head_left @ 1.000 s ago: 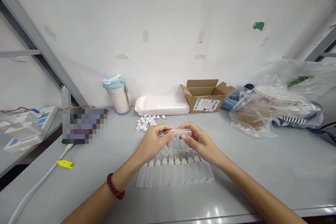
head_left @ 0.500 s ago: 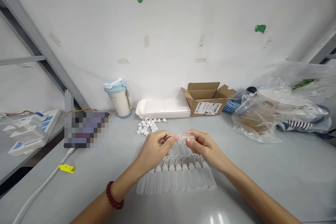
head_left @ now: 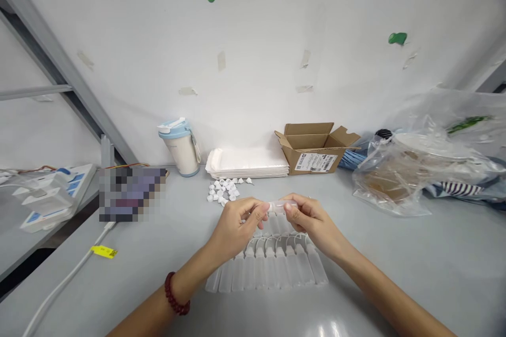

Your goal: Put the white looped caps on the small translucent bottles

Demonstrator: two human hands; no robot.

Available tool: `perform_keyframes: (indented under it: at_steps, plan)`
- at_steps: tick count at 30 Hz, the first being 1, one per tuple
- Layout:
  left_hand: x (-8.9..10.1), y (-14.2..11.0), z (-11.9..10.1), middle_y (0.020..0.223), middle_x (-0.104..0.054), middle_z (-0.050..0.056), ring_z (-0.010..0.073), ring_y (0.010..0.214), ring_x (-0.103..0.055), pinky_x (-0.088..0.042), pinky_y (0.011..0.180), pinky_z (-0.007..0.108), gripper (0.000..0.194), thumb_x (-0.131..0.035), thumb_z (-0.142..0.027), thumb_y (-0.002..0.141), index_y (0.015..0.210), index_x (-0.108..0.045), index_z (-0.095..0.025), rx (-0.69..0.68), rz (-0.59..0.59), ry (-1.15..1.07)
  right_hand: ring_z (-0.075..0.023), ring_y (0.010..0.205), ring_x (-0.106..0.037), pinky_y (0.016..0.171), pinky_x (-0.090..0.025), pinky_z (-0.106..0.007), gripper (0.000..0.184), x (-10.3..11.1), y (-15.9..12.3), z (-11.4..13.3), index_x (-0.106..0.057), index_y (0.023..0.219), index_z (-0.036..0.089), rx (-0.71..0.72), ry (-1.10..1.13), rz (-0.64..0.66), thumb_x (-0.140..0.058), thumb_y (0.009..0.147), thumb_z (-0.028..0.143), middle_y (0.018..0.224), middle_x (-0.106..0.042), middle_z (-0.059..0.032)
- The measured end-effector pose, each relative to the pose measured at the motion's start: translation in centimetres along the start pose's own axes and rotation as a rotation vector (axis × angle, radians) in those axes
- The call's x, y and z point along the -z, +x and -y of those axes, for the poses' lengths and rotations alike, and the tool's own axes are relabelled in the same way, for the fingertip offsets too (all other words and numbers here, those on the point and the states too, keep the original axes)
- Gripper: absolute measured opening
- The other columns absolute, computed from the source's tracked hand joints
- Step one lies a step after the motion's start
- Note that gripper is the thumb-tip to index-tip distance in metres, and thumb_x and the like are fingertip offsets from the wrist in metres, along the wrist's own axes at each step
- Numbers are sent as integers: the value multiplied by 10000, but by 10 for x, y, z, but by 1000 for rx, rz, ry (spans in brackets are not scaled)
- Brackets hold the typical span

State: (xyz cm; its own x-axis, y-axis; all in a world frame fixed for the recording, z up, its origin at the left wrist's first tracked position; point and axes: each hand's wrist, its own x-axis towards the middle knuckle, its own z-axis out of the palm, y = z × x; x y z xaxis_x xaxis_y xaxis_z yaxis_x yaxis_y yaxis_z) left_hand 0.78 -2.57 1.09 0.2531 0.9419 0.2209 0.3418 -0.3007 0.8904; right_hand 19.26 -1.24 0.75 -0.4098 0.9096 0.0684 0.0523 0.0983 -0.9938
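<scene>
My right hand [head_left: 313,219] is closed around the body of a small translucent plastic squeeze bottle [head_left: 279,206], held sideways above the table. At its neck end, my left hand [head_left: 240,225] pinches with thumb and fingers; whatever small part sits in that pinch is mostly covered. Beneath the hands lies a front row of similar bottles [head_left: 270,269] with thin curved tubes at their tops. Behind it, partly hidden by my hands, is another row of bottles [head_left: 276,225]. Small white caps [head_left: 222,189] are scattered in a pile beyond my left hand.
White padded mailers [head_left: 248,162] are stacked against the wall beside an open cardboard box [head_left: 316,160]. A tumbler [head_left: 181,150] stands to their left. A blurred-out phone [head_left: 132,195] with a cable and a power strip [head_left: 59,197] lie left; a plastic bag [head_left: 391,174] lies right.
My left fingers have shifted their pinch slightly at the bottle's neck, and more of the bottle shows between the hands. The view has moved a little.
</scene>
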Motion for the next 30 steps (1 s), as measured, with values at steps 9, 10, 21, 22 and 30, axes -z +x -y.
perform_keyframes:
  at_steps: [9,10,21,22,30]
  plan:
    - [-7,-3,13,749,-608,44,129,641,-539,-440,599,251,206,-418,-223,923,857,-602,-158,-357,-69,285,-80,480,-183,469,-137,-261,415,-1,-1,3,-568,724,169,-34,-99,-64,-533,789,577,519,-237,63]
    - [-7,-3,15,776,-605,54,134,658,-537,-444,612,259,194,-406,-201,925,894,-593,-156,-424,-84,331,-80,476,-173,468,-129,-264,426,-1,0,3,-547,691,172,-46,-86,-62,-532,781,589,512,-222,65]
    - [-2,-1,2,782,-634,33,146,722,-585,-455,630,256,318,-349,-362,945,864,-592,-173,-73,85,168,-77,470,-166,467,-123,-267,426,-2,1,1,-489,644,180,-34,-52,-38,-508,811,572,496,-214,71]
    - [-3,-1,1,748,-629,27,143,688,-582,-451,608,253,330,-355,-385,939,839,-584,-170,-30,92,138,-78,474,-179,465,-132,-262,417,-2,1,1,-519,676,174,-31,-71,-46,-511,809,569,505,-225,69]
    - [-1,5,1,544,-539,-7,100,479,-504,-434,504,234,372,-481,-434,862,631,-534,-147,141,137,-212,-87,497,-256,466,-202,-246,402,-1,4,0,-595,869,168,63,-156,-111,-535,792,557,552,-298,58]
